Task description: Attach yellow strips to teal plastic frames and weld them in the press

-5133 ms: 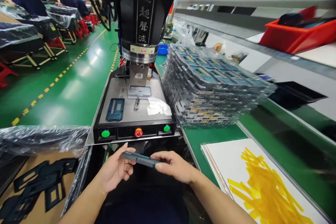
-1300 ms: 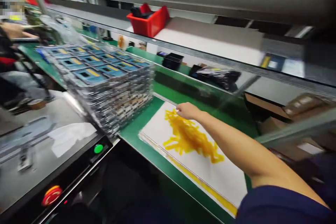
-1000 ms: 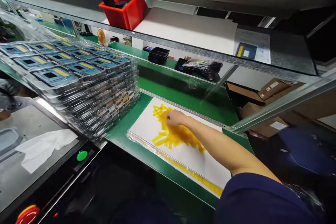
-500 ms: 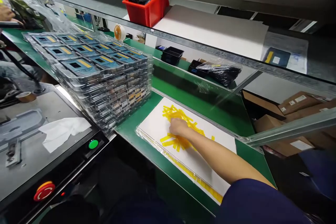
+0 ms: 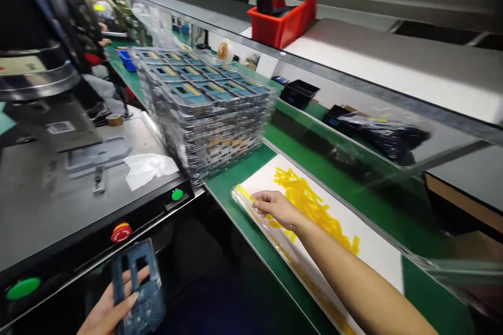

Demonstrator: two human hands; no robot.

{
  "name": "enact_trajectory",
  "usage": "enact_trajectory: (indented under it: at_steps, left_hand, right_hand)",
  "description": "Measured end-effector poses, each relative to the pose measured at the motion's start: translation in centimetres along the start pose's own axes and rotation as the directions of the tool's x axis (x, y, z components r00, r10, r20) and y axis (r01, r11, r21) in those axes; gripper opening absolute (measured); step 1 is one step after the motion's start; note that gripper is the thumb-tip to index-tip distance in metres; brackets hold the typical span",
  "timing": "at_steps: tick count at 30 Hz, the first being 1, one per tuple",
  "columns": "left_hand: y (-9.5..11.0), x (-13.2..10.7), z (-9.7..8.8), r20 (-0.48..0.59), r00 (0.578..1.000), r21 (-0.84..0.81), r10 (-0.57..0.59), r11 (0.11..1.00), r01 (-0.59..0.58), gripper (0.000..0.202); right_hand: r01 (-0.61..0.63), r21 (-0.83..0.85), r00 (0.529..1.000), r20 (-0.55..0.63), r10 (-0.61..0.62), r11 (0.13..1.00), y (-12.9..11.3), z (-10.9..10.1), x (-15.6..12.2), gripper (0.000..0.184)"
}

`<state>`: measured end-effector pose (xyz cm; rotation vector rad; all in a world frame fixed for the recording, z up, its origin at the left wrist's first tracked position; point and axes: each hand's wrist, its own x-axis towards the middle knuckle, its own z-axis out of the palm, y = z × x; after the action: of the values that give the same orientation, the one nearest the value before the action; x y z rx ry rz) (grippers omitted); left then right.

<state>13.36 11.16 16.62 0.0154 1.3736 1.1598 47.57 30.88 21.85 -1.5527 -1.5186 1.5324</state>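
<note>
My left hand (image 5: 108, 309) holds a dark blue-grey phone frame (image 5: 137, 285) upright at the bottom left, in front of the machine's black front panel. My right hand (image 5: 275, 207) is out over the near-left part of a white sheet (image 5: 377, 254) that carries a heap of yellow strips (image 5: 310, 204). Its fingers are curled together at the sheet's edge, beside the strips; whether a strip is pinched in them does not show. A tall stack of clear trays (image 5: 208, 110) with blue parts stands left of the sheet.
The welding machine's grey plate (image 5: 47, 188) holds a fixture (image 5: 94, 152) and a white cloth (image 5: 149, 167); green buttons (image 5: 177, 194) and a red stop button (image 5: 121, 231) line its front. A red bin (image 5: 286, 23) sits on the shelf above. People work at the far left.
My right hand has drawn back from the middle of the yellow strips to the sheet's near-left edge. The view swung left, and my left hand with the frame came into sight.
</note>
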Motion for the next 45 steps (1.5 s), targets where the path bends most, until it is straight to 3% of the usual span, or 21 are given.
enact_trajectory:
  at_steps: [4,6,8,10,15,17,20,22,28,32,34,37,41,43,45]
  left_hand:
    - [-0.4,-0.7,1.5,-0.004,0.999,-0.167,0.045,0.985,-0.045,0.057]
    - [-0.2,-0.8,1.8,-0.019,0.998,-0.247,0.063,0.967,-0.066,0.050]
    - [-0.2,-0.8,1.8,-0.014,0.996,-0.316,0.087,0.945,-0.087,0.048]
    - [-0.3,-0.9,1.6,0.003,0.994,-0.371,0.110,0.923,-0.101,0.049]
    - [-0.8,-1.6,1.5,0.035,0.988,-0.491,0.151,0.863,-0.114,0.045]
    - [-0.8,-1.9,1.8,0.055,0.982,-0.520,0.180,0.845,-0.125,0.043]
    - [-0.7,-2.1,2.3,0.086,0.974,-0.533,0.210,0.836,-0.133,0.038]
    - [-0.7,-2.0,2.5,0.094,0.970,-0.535,0.222,0.834,-0.140,0.034]
    - [-1.1,-1.4,2.4,0.089,0.970,-0.525,0.228,0.838,-0.149,0.031]
    - [-1.3,-1.3,2.4,0.124,0.969,-0.507,0.215,0.853,-0.124,0.034]
    - [-1.4,-1.3,2.3,0.123,0.971,-0.507,0.207,0.854,-0.118,0.036]
    - [-1.2,-1.3,2.0,0.123,0.966,-0.540,0.229,0.832,-0.129,0.037]
    - [-0.8,-1.3,1.3,0.137,0.948,-0.553,0.287,0.816,-0.167,0.042]
    - [-0.6,-1.3,1.1,0.137,0.942,-0.540,0.306,0.821,-0.188,0.041]
    - [-0.5,-1.3,0.9,0.129,0.934,-0.529,0.334,0.820,-0.220,0.040]
  right_hand:
    - [0.189,-0.069,0.981,0.051,-0.186,0.980,-0.7,6.3,0.7,0.025]
    - [0.375,-0.167,0.926,0.107,-0.362,0.912,-1.4,9.7,0.5,0.017]
    - [0.607,-0.231,0.795,0.189,-0.577,0.760,-2.3,12.9,-0.1,0.013]
    - [0.789,-0.223,0.614,0.242,-0.752,0.572,-2.9,15.8,-1.1,0.016]
    - [0.970,-0.147,0.234,0.325,-0.917,0.195,-2.7,20.6,-2.5,0.029]
    - [0.988,-0.126,0.130,0.366,-0.922,0.089,-2.4,21.5,-2.5,0.029]
    - [0.992,-0.125,0.066,0.421,-0.904,0.014,-2.3,22.1,-2.5,0.025]
    - [0.990,-0.142,0.066,0.471,-0.880,-0.002,-2.2,22.3,-2.6,0.024]
    - [0.975,-0.222,0.138,0.571,-0.809,0.010,-1.4,22.9,-2.6,0.022]
    - [0.979,-0.202,0.114,0.651,-0.750,-0.026,-0.9,23.3,-2.5,0.020]
    - [0.982,-0.188,0.135,0.670,-0.730,0.009,-1.0,23.2,-2.6,0.020]
    - [0.970,-0.203,0.235,0.617,-0.751,0.137,-1.5,22.8,-3.0,0.020]
    - [0.894,-0.331,0.439,0.514,-0.737,0.301,-2.1,22.3,-3.5,0.061]
    - [0.846,-0.410,0.524,0.522,-0.673,0.341,-2.2,22.4,-3.5,0.076]
    - [0.818,-0.455,0.569,0.547,-0.614,0.353,-2.5,22.8,-3.3,0.078]
